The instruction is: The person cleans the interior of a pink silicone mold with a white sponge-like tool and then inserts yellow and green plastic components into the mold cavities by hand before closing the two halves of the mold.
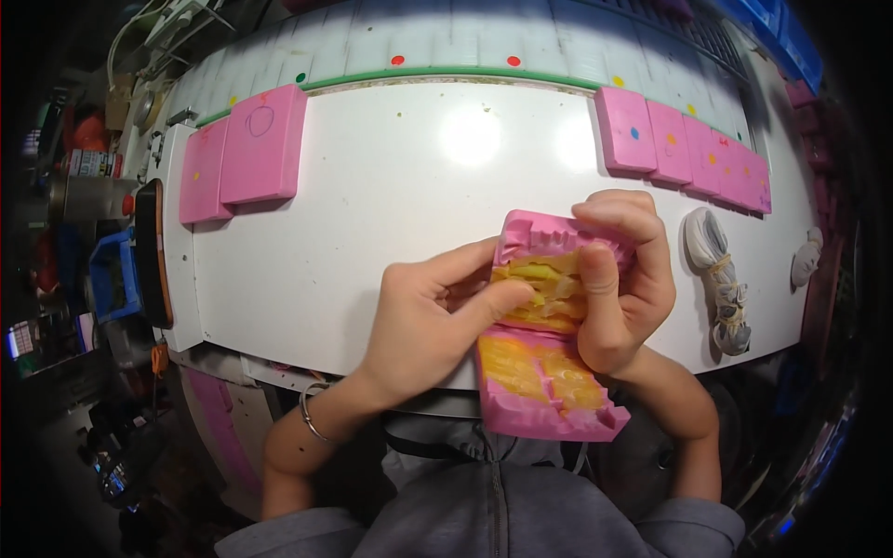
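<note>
A pink rubbery mold, spread open in two halves, is held over the front edge of the white table. Its upper half tilts up between my hands, and the lower half hangs toward my lap. Yellow, see-through material lines the hollows of both halves. My left hand grips the upper half's left side, thumb pressed onto the yellow. Around the right side my right hand is wrapped, its thumb on the inner face and fingers over the top edge. Fingers behind the mold are hidden.
Two pink blocks lie at the far left, and a row of several more at the far right. A banded bundle of whitish cloth or cord lies right of my hands. A green-edged conveyor-like strip runs along the back.
</note>
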